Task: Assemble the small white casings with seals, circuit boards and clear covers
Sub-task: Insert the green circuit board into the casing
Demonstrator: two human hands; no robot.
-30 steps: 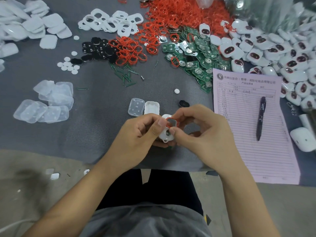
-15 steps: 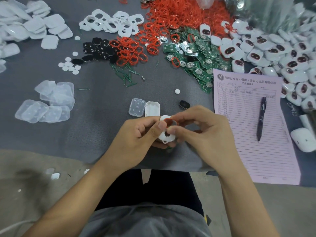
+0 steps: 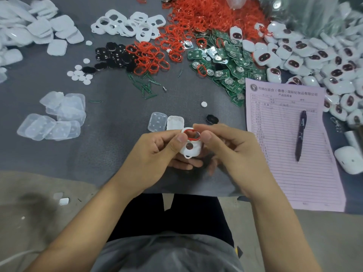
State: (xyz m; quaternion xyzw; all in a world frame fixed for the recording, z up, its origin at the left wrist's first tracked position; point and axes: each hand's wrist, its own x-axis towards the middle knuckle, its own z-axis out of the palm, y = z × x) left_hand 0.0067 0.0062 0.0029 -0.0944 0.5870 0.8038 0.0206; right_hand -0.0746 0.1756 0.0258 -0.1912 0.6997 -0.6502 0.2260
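Both hands hold one small white casing (image 3: 191, 149) just above the table's near edge. A red seal ring (image 3: 192, 133) sits at its upper opening, and a round hole shows below it. My left hand (image 3: 155, 154) grips the casing from the left, its thumb on the ring's left side. My right hand (image 3: 231, 152) grips it from the right, thumb and forefinger pinching at the ring's right side. A clear cover (image 3: 157, 121) and a white piece (image 3: 175, 122) lie side by side just beyond the hands.
Piles on the grey table (image 3: 117, 146): red seals (image 3: 206, 16), green circuit boards (image 3: 227, 63), black pads (image 3: 112, 55), white frames (image 3: 127, 26), clear covers (image 3: 55, 118), finished casings (image 3: 318, 61) at right. A pink form (image 3: 290, 146) with a pen (image 3: 300, 134) lies right of the hands.
The red seal has settled from a loose ring held over the casing into its upper opening. Both thumbs have spread apart to the ring's sides.
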